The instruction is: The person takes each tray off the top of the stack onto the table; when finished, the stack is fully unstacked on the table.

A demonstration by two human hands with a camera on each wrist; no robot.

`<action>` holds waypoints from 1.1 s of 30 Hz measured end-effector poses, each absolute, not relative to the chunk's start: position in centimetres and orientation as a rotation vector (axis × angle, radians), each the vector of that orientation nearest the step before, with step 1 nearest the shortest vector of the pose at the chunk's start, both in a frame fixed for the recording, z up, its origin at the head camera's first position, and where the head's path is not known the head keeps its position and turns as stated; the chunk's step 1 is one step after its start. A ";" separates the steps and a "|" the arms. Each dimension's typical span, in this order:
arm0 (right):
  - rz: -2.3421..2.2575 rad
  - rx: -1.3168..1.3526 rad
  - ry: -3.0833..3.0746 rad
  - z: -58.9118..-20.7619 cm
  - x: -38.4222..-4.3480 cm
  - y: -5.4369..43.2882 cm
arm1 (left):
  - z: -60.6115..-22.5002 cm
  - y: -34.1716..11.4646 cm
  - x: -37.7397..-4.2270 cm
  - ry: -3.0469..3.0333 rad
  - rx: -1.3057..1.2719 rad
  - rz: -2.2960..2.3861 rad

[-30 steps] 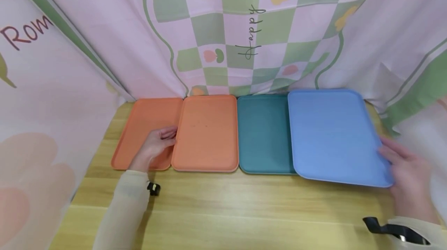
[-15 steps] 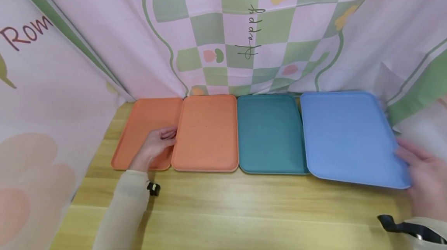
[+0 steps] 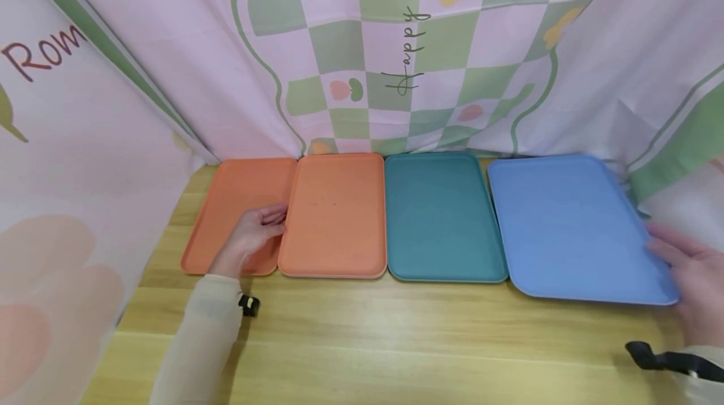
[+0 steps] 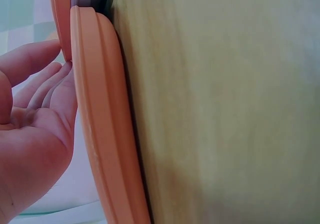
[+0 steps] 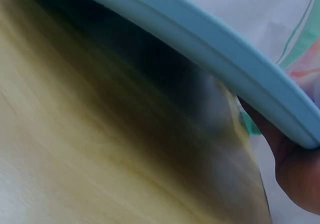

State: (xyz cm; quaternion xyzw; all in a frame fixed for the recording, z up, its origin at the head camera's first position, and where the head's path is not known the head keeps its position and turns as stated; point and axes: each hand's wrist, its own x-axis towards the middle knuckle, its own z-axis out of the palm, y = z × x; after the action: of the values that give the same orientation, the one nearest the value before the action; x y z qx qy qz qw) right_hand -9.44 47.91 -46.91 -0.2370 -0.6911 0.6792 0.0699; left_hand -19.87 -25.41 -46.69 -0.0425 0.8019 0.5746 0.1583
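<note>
In the head view four trays stand side by side. My left hand (image 3: 257,229) lies over the leftmost orange tray (image 3: 249,178), its thumb and fingertips at the left edge of the second orange tray (image 3: 334,222). The left wrist view shows the thumb (image 4: 37,56) and fingertips meeting at that tray's rim (image 4: 61,21). My right hand (image 3: 692,279), blurred, grips the right edge of a blue tray (image 3: 577,229) beside the dark teal tray (image 3: 444,216). A dark shadow lies beneath the blue tray's rim (image 5: 215,44) in the right wrist view, its near right corner tilted up.
The trays stand on a wooden table (image 3: 384,342), their far edges close to a patterned curtain (image 3: 390,46). More printed fabric (image 3: 62,160) hangs at the left. Bare wood runs along the front of the trays.
My right hand has carried the blue tray rightward and lowered its far edge, uncovering the whole teal tray. My left hand and the orange trays have stayed in place.
</note>
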 end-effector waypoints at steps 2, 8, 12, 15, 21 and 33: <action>2.031 -0.701 -2.097 -47.2 -9.6 48.1 | -46.6 -25.4 -19.9 2.290 -0.127 1.642; 1.521 -0.760 -2.526 -47.5 -10.4 48.2 | -46.5 -25.3 -19.7 2.320 -0.111 1.617; 1.215 -0.717 -2.703 -47.6 -11.3 48.3 | -46.5 -25.3 -19.7 2.327 -0.125 1.617; 1.151 -0.647 -2.728 -47.7 -11.9 48.4 | -46.5 -25.3 -19.7 2.323 -0.137 1.614; 1.099 -0.630 -2.743 -47.8 -12.5 48.1 | -46.6 -25.3 -19.9 2.325 -0.113 1.611; 0.732 -0.444 -2.831 -47.9 -12.9 47.1 | -46.7 -25.2 -19.9 2.324 -0.132 1.600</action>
State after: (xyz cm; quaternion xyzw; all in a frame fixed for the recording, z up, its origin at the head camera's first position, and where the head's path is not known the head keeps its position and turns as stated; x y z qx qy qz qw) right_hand -12.87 47.14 -47.90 -0.1495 -0.9531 0.2465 0.0919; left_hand -19.86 -25.22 -46.65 -0.0461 0.8126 0.5592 0.1578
